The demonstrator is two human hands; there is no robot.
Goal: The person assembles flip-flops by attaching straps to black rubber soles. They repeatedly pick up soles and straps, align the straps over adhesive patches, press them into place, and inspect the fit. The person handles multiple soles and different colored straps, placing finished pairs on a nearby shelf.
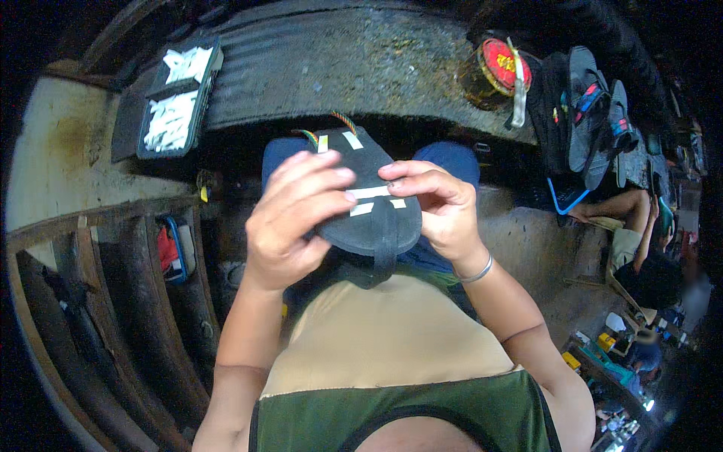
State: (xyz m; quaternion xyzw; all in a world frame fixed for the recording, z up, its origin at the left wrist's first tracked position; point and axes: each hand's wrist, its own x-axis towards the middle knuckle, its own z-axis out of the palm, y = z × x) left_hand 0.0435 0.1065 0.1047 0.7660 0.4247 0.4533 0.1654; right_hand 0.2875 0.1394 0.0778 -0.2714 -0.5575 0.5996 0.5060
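Note:
A black sandal sole (361, 162) lies tilted above my lap, bottom up or top up I cannot tell. Several short pale strips are stuck on it, and a longer white strip (369, 193) crosses its middle. Two striped cords stick out at its far end; a black strap (385, 237) loops over the near end. My left hand (290, 215) grips the left edge, thumb low and fingers reaching over the top, a little blurred. From the right, my right hand (444, 200) holds the other edge, its fingertips at the end of the white strip.
Along the far side runs a stained dark bench (316, 60). A black tray (172, 154) of white strips stands there on the left, a red-lidded tin (501, 66) on the right. Sandals (587, 113) lie farther right, near another person (648, 256). Wooden slats (143, 301) are at left.

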